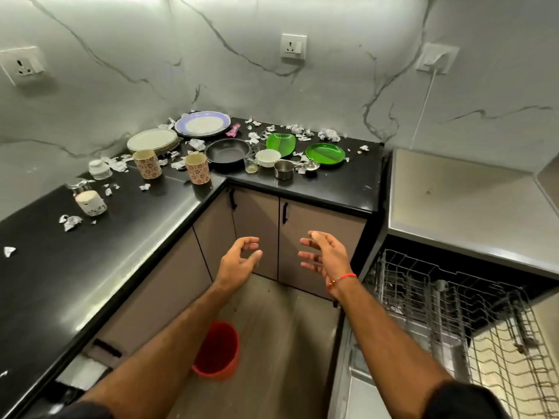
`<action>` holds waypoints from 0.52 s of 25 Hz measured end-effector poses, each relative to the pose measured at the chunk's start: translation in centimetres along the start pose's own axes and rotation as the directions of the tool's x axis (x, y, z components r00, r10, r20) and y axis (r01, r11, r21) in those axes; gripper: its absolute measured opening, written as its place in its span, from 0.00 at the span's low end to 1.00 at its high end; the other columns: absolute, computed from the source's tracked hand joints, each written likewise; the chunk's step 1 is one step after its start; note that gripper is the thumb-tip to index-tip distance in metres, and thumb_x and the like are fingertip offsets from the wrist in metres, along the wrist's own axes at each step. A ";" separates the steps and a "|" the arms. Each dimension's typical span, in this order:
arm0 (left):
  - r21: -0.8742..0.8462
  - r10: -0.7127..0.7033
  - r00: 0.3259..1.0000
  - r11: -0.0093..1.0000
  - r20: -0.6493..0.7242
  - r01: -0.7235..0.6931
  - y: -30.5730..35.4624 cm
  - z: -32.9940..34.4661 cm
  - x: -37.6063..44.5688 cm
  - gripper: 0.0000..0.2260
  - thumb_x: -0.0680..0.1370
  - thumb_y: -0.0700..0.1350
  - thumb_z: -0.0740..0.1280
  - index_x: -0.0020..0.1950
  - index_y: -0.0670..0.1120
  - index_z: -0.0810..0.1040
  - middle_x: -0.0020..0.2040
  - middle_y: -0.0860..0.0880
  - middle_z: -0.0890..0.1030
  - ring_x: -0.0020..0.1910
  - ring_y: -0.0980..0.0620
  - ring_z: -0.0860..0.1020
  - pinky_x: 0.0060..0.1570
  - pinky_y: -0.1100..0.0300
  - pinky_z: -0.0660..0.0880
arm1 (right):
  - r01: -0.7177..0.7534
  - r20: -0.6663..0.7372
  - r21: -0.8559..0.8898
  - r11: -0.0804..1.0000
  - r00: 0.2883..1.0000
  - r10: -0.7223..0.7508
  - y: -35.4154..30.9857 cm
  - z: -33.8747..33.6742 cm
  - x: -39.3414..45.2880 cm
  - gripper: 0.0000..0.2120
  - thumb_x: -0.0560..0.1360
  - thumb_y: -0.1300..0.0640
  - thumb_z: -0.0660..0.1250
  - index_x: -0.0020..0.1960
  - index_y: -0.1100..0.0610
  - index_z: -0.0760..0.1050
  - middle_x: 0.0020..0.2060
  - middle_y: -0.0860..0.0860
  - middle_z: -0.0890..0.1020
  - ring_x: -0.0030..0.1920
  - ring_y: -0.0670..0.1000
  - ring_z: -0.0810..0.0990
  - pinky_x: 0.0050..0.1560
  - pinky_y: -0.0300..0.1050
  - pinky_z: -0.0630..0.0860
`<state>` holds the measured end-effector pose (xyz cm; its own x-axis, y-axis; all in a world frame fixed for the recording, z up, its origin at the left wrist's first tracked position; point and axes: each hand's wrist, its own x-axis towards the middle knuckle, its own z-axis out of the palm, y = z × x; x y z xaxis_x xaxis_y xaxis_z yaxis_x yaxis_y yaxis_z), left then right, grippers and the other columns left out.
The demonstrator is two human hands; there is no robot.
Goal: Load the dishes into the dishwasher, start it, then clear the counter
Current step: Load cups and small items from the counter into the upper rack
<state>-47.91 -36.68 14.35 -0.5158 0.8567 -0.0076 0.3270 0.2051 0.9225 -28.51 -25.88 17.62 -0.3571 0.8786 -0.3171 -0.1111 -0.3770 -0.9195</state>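
Both forearms reach out, left hand (242, 257) and right hand (323, 256) loosely spread, holding nothing, short of the dishes. Far on the black counter (169, 219) wait stacked plates (152, 141), a frying pan (228, 150), green plates (325, 153). Dishwasher rack (472, 300) stands pulled out, right. Best bet: lift plates two-handed, slot them upright. No readable writing anywhere.

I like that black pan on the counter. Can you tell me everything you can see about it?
The black pan is round, shallow and dark all over, like nonstick metal, with a thin paler rim. It sits upright and looks empty, in the corner of the black counter, among scraps of crumpled paper. A small glass stands against its right edge, with a white bowl just beyond. No handle shows clearly. Neither hand touches it.
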 end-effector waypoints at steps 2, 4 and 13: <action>-0.020 0.013 1.000 1.000 0.008 -0.013 0.0 0.1 3.3 0.13 0.80 0.45 0.70 0.63 0.54 0.76 0.58 0.53 0.80 0.44 0.46 0.84 0.41 0.57 0.81 | 0.005 -0.007 -0.011 1.000 1.000 -0.005 -0.7 1.0 2.7 0.11 0.80 0.54 0.65 0.59 0.59 0.76 0.52 0.56 0.84 0.45 0.58 0.83 0.42 0.49 0.80; -0.006 0.035 0.999 0.999 0.038 -0.035 0.0 0.7 6.3 0.13 0.80 0.45 0.70 0.63 0.55 0.75 0.59 0.54 0.80 0.45 0.47 0.84 0.41 0.58 0.80 | 0.009 -0.011 -0.020 1.000 1.000 -0.009 -1.3 1.3 5.9 0.12 0.80 0.54 0.64 0.60 0.59 0.76 0.52 0.57 0.84 0.45 0.59 0.83 0.42 0.50 0.80; 0.140 0.012 0.999 0.990 0.052 -0.019 1.5 3.9 24.4 0.17 0.79 0.45 0.71 0.68 0.50 0.75 0.60 0.55 0.79 0.46 0.51 0.82 0.46 0.64 0.79 | -0.061 0.011 -0.051 0.997 0.998 0.061 -5.2 2.0 24.5 0.07 0.81 0.58 0.62 0.56 0.59 0.76 0.53 0.58 0.84 0.39 0.56 0.81 0.41 0.50 0.78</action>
<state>-56.92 -13.66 14.01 -0.4703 0.8824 -0.0166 0.4447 0.2532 0.8591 -38.53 -2.93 15.07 -0.3737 0.8505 -0.3702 -0.0415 -0.4141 -0.9093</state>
